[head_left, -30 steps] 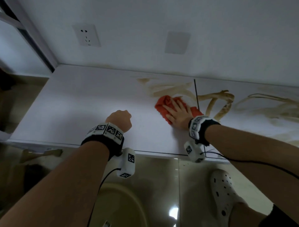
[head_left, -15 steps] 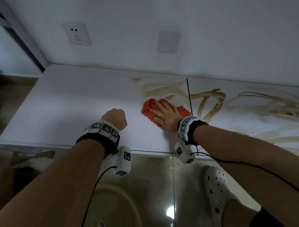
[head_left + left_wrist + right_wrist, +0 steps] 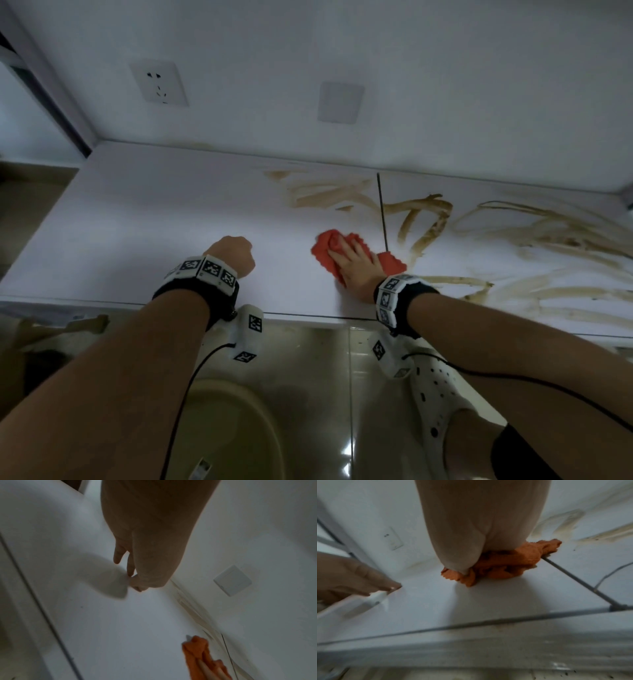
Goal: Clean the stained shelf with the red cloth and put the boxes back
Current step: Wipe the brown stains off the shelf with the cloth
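The white shelf (image 3: 137, 219) carries brown smears (image 3: 424, 219) over its middle and right. A crumpled red cloth (image 3: 323, 251) lies just left of the dark seam (image 3: 382, 212). My right hand (image 3: 354, 263) presses flat on the cloth with straight fingers. In the right wrist view the cloth (image 3: 513, 561) bulges out from under the palm (image 3: 479, 527). My left hand (image 3: 233, 255) is a fist on the clean left part of the shelf and holds nothing. The left wrist view shows its curled fingers (image 3: 130, 568) and the cloth (image 3: 193, 650) at lower right. No boxes are in view.
On the wall behind the shelf are a socket (image 3: 159, 84) and a blank plate (image 3: 340, 101). Below the shelf's front edge I see glossy floor tiles, my white clog (image 3: 435, 394), a beige round basin (image 3: 233, 428) and cardboard (image 3: 51, 329) at the left.
My right hand has drawn the red cloth a little toward the shelf's near edge, still beside the seam. The left fist has stayed where it was.
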